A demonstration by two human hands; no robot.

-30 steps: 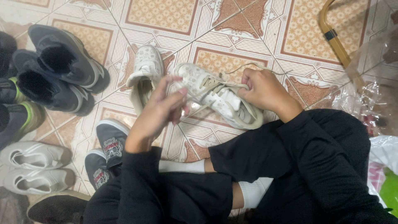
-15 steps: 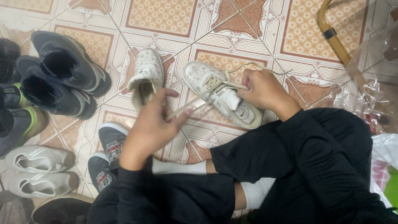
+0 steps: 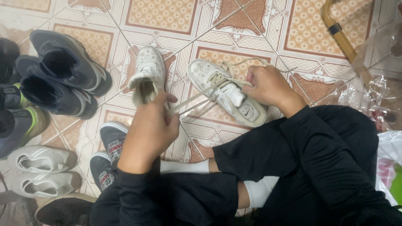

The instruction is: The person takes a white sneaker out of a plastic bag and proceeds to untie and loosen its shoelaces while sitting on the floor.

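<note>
A white sneaker [image 3: 226,90] lies on the patterned tile floor in front of my crossed legs. Its cream lace [image 3: 197,97] runs taut from the shoe's eyelets leftward to my left hand [image 3: 151,127], which pinches the lace ends. My right hand [image 3: 268,86] grips the shoe's right side and another lace loop near its tongue. The matching white sneaker [image 3: 146,75] stands just left of it, beside my left hand.
Dark blue high-top shoes [image 3: 63,71] and more pairs [image 3: 37,171] line the left side. Grey slip-ons [image 3: 109,144] sit by my left arm. A wooden chair leg [image 3: 339,35] and crinkled plastic bags [image 3: 377,92] lie at the right.
My left hand has pulled back toward me and down-left, drawing the lace out straight. The shoe has settled lower onto the floor and my right hand has shifted along its side.
</note>
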